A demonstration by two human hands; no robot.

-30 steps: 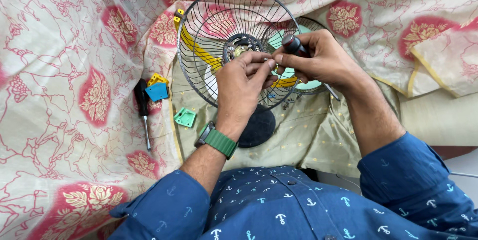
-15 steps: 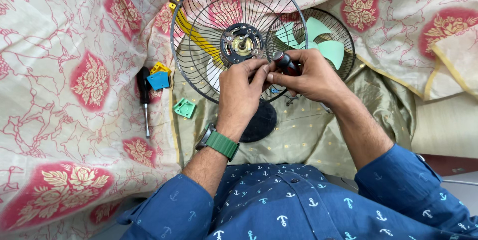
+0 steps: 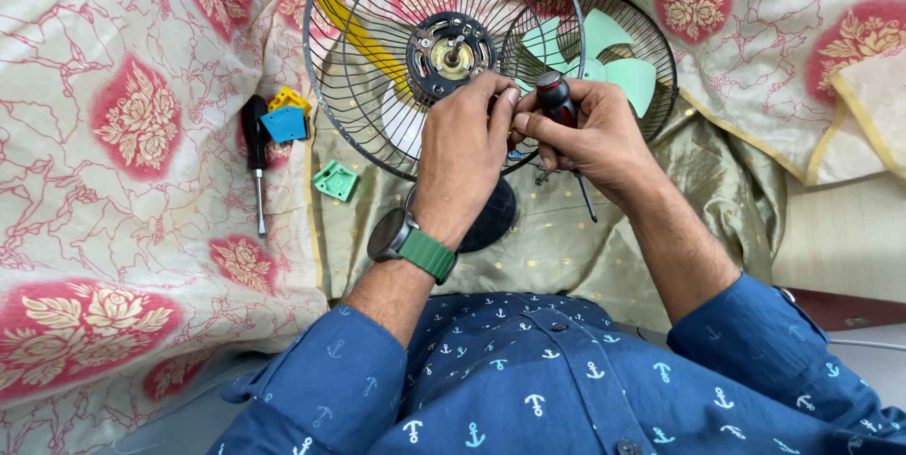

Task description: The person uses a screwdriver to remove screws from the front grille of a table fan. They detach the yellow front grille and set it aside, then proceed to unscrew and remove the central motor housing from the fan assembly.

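Observation:
A table fan's black wire rear guard (image 3: 377,68) stands upright on a round black base (image 3: 495,219), with the bare motor hub (image 3: 451,54) at its centre. My left hand (image 3: 462,153) has its fingertips pinched just below the hub; whether they hold a small part is hidden. My right hand (image 3: 585,139) grips a red-and-black screwdriver (image 3: 559,108), handle up and shaft pointing down. Behind it lies the front guard with the mint-green blades (image 3: 609,58).
A second black screwdriver (image 3: 257,158) lies on the flowered cloth at left, beside blue and yellow plastic pieces (image 3: 285,120) and a green plastic piece (image 3: 337,181). A yellow strip (image 3: 354,30) shows behind the guard. The cloth (image 3: 113,181) covers the whole surface.
The view has shifted so the fan sits higher in the frame. My hands have stayed pinched together below the hub, and the screwdriver shaft has swung to point downward.

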